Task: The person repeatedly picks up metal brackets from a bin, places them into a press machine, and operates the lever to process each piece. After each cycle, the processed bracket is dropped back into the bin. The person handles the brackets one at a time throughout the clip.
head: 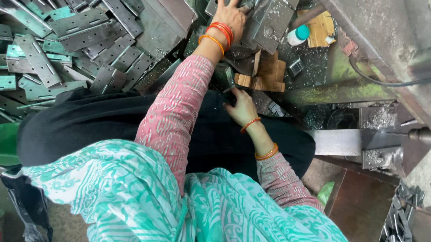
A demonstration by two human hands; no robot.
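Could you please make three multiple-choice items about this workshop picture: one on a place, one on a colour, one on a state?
1. Where does the left hand rest?
A. on a grey metal plate
B. on the green basin
C. on the wooden blocks

2. What colour is the cap of the small white bottle?
A. red
B. teal
C. black

3. How is the left hand?
A. clenched in a fist
B. spread flat
C. out of view

Answers:
1 A, its fingers lie on the metal plate by the machine.
2 B, the cap looks teal.
3 B, the fingers are stretched apart on the plate.
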